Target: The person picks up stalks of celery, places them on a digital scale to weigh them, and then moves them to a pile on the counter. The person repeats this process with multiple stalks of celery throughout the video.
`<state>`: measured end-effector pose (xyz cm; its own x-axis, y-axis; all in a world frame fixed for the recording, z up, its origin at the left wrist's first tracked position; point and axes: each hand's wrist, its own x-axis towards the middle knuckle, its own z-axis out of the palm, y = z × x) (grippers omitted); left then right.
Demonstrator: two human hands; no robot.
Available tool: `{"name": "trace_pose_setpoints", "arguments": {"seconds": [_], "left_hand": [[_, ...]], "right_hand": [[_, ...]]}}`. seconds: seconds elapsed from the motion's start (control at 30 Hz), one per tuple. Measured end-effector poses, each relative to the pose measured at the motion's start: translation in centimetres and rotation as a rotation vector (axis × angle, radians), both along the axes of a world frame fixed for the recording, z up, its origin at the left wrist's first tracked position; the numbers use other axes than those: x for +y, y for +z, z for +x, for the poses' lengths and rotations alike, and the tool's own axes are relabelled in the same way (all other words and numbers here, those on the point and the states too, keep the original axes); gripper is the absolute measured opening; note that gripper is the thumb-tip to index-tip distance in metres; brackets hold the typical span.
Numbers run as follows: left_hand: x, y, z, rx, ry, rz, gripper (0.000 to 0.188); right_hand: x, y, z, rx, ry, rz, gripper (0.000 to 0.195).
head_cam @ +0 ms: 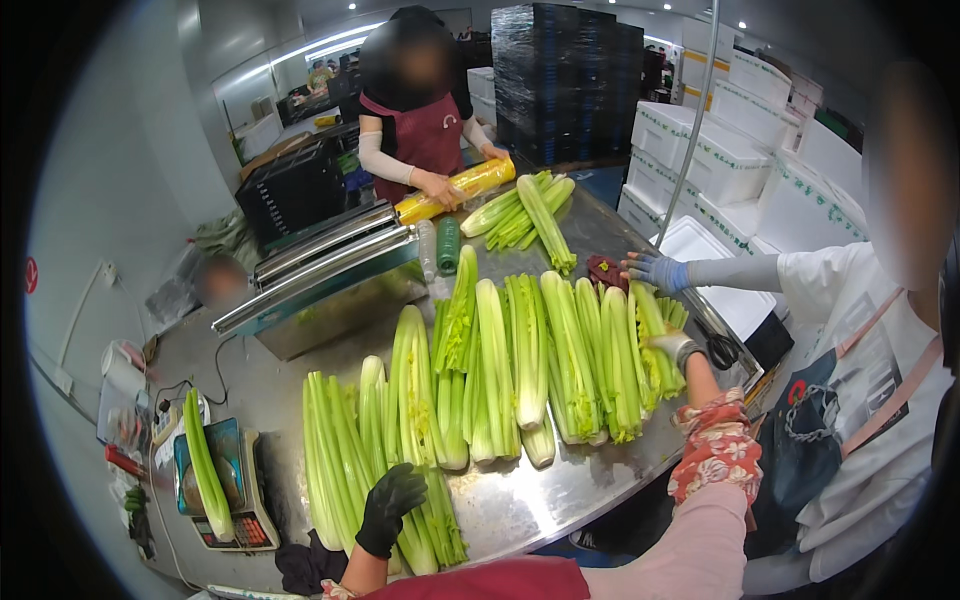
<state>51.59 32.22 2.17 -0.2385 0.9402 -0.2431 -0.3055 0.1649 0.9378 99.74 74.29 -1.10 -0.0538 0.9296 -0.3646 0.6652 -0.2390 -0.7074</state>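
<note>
My left hand (391, 501), in a black glove, is over the celery bunches (330, 450) at the table's near left. Its fingers are bent, and whether they grip a stalk is hidden. My right hand (679, 349), in a pale glove, reaches to the far right end of the row and touches a leafy celery bunch (657, 367). How far its fingers close around that bunch is unclear. Between my hands, several more celery bunches (491, 375) lie side by side, some stacked on others. A single celery piece (204, 465) rests on a digital scale (259, 480) at left.
A co-worker's gloved hand (660, 271) is close to my right hand. Across the metal table (510, 502), another person holds a yellow roll (457, 191) beside a film-wrapping machine (322, 262). Scissors (721, 349) lie by the right edge. White foam boxes (720, 165) are stacked beyond.
</note>
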Motion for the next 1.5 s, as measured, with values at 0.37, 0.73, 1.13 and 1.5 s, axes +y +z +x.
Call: {"name": "trace_pose_setpoints", "arguments": {"seconds": [0.37, 0.73, 1.13, 1.5], "left_hand": [[-0.3, -0.4, -0.2, -0.047, -0.021, -0.072, 0.045], [6.6, 5.2, 4.7, 1.745, -0.078, 0.502, 0.08], [5.5, 7.6, 0.7, 1.941, -0.351, 0.667, 0.07], [1.7, 10.3, -2.8, 1.691, -0.152, 0.673, 0.073]], "right_hand": [[-14.8, 2.7, -3.9, 1.227, 0.032, -0.125, 0.057], [-26.8, 0.4, -16.2, 1.198, 0.548, -0.556, 0.082], [-28.0, 4.4, -21.5, 1.112, 0.989, -0.968, 0.08], [-26.8, 7.2, -26.8, 1.561, 0.935, -1.883, 0.078]]}}
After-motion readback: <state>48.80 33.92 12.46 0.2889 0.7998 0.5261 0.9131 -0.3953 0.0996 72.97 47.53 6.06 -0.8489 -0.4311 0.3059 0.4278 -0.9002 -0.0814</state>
